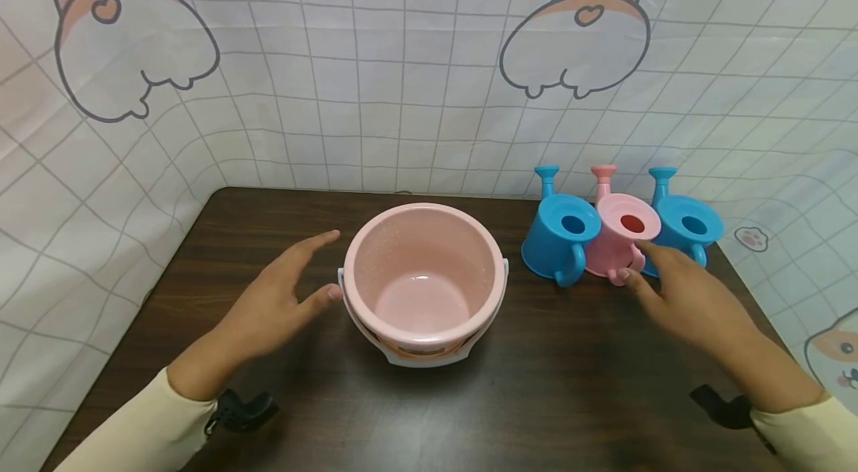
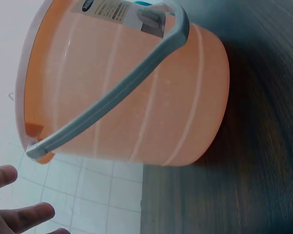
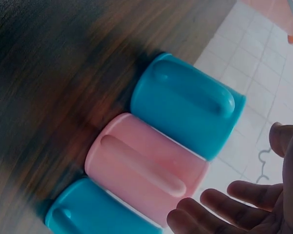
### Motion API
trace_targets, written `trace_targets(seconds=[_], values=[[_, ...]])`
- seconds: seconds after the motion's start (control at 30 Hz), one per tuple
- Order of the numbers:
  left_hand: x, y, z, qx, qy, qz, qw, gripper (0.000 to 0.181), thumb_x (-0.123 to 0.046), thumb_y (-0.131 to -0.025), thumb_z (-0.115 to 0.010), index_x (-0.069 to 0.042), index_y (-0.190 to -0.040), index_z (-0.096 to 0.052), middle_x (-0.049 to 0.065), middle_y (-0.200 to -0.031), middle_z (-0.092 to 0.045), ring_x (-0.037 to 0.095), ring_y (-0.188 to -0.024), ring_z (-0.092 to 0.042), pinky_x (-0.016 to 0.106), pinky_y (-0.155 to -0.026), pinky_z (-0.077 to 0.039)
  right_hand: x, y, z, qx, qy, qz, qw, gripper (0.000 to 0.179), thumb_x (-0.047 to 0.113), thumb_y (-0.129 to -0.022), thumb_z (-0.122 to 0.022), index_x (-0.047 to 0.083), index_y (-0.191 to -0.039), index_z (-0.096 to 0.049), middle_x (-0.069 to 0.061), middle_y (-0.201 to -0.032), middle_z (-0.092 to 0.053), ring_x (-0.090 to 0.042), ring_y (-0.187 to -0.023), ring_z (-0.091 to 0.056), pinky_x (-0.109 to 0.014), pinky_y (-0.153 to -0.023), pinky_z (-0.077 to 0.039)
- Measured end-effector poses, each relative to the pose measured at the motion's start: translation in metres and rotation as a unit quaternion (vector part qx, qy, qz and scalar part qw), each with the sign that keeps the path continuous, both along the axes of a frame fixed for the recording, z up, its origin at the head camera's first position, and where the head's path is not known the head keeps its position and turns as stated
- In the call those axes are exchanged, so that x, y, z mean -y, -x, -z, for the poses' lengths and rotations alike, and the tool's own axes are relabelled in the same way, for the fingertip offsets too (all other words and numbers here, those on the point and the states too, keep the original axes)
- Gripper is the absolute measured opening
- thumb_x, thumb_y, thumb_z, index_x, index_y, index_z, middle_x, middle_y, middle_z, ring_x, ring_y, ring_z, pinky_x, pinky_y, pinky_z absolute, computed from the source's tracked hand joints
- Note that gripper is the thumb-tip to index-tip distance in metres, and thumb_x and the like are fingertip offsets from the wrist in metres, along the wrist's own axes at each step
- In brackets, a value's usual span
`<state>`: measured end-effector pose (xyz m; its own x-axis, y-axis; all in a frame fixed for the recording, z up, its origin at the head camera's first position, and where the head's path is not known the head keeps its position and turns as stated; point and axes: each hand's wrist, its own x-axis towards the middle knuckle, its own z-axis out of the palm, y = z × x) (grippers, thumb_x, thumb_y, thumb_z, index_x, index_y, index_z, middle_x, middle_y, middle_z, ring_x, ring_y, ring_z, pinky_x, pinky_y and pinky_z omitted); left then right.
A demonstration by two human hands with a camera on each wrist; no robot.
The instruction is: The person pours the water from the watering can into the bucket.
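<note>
A pink bucket (image 1: 425,301) with a grey-white handle (image 2: 112,97) folded down along its front stands on the dark wooden table. My left hand (image 1: 275,301) is beside the bucket's left rim, its fingers spread and holding nothing. To the right, three toy watering cans stand in a row: a blue one (image 1: 561,237), a pink one (image 1: 620,234) and another blue one (image 1: 687,230). My right hand (image 1: 697,304) hovers by the handles of the pink can and the right blue can. Its fingers are extended and hold nothing, as the right wrist view shows.
The dark table (image 1: 536,390) reaches back to a white grid-patterned cloth (image 1: 375,70) with cartoon animals on it, which also hangs along both sides. A label (image 2: 122,12) is stuck on the bucket's front. Black straps with a dark device (image 1: 244,412) sit on both wrists.
</note>
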<state>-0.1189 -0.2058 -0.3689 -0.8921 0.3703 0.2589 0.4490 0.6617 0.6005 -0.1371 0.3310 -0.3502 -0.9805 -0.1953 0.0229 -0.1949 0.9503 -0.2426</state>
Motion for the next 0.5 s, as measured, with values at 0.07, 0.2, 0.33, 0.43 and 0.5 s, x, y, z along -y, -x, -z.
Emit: trace_targets(seconds=[0.07,0.2,0.33,0.43,0.5], values=[[-0.002,0.000,0.001,0.001,-0.009,0.004,1.0000,0.073,-0.045,-0.098,-0.068,-0.027,-0.160,-0.034,0.007,-0.160,-0.038,0.036,-0.145,-0.036,0.064,-0.108,-0.033,0.001,0.000,0.001,0.004,0.004,0.003,1.0000,0.082,0.055,-0.101,-0.056,-0.011,-0.148,-0.039,-0.038,-0.137,-0.052,-0.057,-0.119,-0.053,-0.072,-0.088,-0.043],[-0.008,0.000,0.002,-0.008,-0.018,0.011,0.9997,0.073,-0.042,-0.097,-0.071,-0.025,-0.159,-0.037,0.004,-0.159,-0.040,0.032,-0.145,-0.037,0.062,-0.109,-0.033,0.002,0.001,0.002,0.006,0.008,0.010,0.9999,0.083,0.056,-0.100,-0.056,-0.012,-0.145,-0.042,-0.038,-0.134,-0.053,-0.057,-0.118,-0.054,-0.073,-0.087,-0.043],[-0.014,-0.001,0.003,-0.011,-0.027,0.016,0.9994,0.073,-0.039,-0.095,-0.073,-0.024,-0.158,-0.039,0.002,-0.158,-0.043,0.030,-0.144,-0.039,0.060,-0.110,-0.033,0.004,0.001,0.004,0.010,0.006,0.015,0.9998,0.083,0.057,-0.101,-0.055,-0.012,-0.146,-0.042,-0.038,-0.133,-0.053,-0.058,-0.115,-0.054,-0.073,-0.085,-0.044],[-0.018,-0.001,0.003,-0.008,-0.031,0.018,0.9993,0.073,-0.039,-0.095,-0.073,-0.023,-0.157,-0.040,0.004,-0.157,-0.044,0.030,-0.143,-0.040,0.059,-0.110,-0.033,0.006,0.001,0.006,0.009,0.004,0.017,0.9998,0.082,0.056,-0.101,-0.054,-0.009,-0.148,-0.041,-0.038,-0.134,-0.052,-0.058,-0.116,-0.054,-0.072,-0.084,-0.045],[-0.020,-0.001,0.004,-0.005,-0.033,0.019,0.9993,0.073,-0.039,-0.095,-0.073,-0.022,-0.157,-0.040,0.005,-0.156,-0.044,0.030,-0.142,-0.041,0.059,-0.110,-0.033,0.007,0.001,0.008,0.006,0.002,0.015,0.9999,0.080,0.054,-0.102,-0.054,-0.009,-0.149,-0.040,-0.038,-0.134,-0.052,-0.057,-0.115,-0.054,-0.072,-0.084,-0.046]])
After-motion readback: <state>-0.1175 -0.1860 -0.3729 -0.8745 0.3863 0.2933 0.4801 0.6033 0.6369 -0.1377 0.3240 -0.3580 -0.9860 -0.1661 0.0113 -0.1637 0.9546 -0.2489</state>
